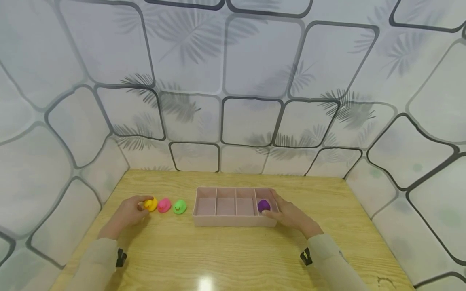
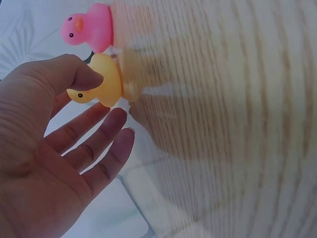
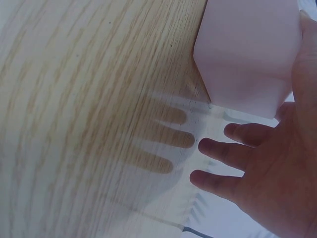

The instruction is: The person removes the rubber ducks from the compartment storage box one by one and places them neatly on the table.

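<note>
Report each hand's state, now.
Left hand: holding the yellow duck between thumb and finger.
Right hand: open, at the box's right end.

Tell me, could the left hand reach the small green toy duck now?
Probably yes, from above: nothing covers the green duck. Sideways, the small pink toy duck stands between, and the left hand, pinching a small yellow toy duck, would likely need freeing.

Pale leaf-patterned walls [image 1: 251, 121] rise behind a glossy wooden table [image 1: 218, 254].

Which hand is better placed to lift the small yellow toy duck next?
Probably the left hand: it pinches the yellow duck, while the right hand is at the pale-pink, rectangular four-compartment box, farther away.
</note>
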